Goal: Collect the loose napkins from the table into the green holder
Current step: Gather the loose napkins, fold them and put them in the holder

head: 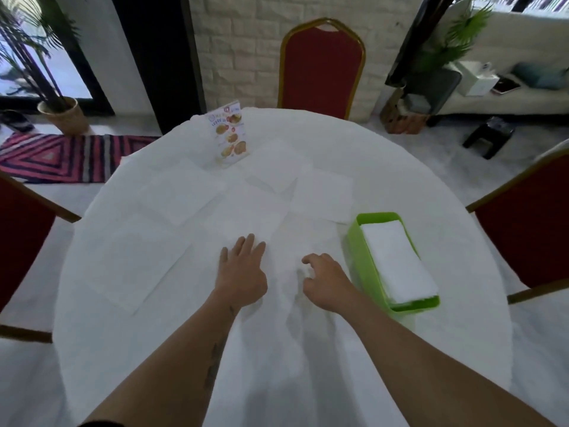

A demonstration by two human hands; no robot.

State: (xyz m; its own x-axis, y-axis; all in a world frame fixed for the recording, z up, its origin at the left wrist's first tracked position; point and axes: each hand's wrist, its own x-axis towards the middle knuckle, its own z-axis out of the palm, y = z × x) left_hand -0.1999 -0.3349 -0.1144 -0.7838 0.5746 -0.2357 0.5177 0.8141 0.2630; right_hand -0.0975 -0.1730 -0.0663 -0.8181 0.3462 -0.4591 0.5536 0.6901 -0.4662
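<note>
Several loose white napkins lie flat on the round white table (pixel 446 229): one at the left (pixel 135 266), one further back (pixel 181 195), one in the middle (pixel 246 217) and others toward the back right (pixel 323 192). The green holder (pixel 358 241) stands at the right with a stack of white napkins (pixel 397 263) inside it. My left hand (pixel 241 272) lies flat with straight fingers on the near edge of the middle napkin. My right hand (pixel 326 282) hovers just left of the holder, fingers curled down onto white fabric or paper; whether it pinches anything cannot be made out.
A standing menu card (pixel 229 134) is at the back of the table. Red chairs stand behind (pixel 321 69), at the right (pixel 529 223) and at the left (pixel 21 241). A striped rug (pixel 67 157) and potted plant (pixel 63 114) are on the floor at left.
</note>
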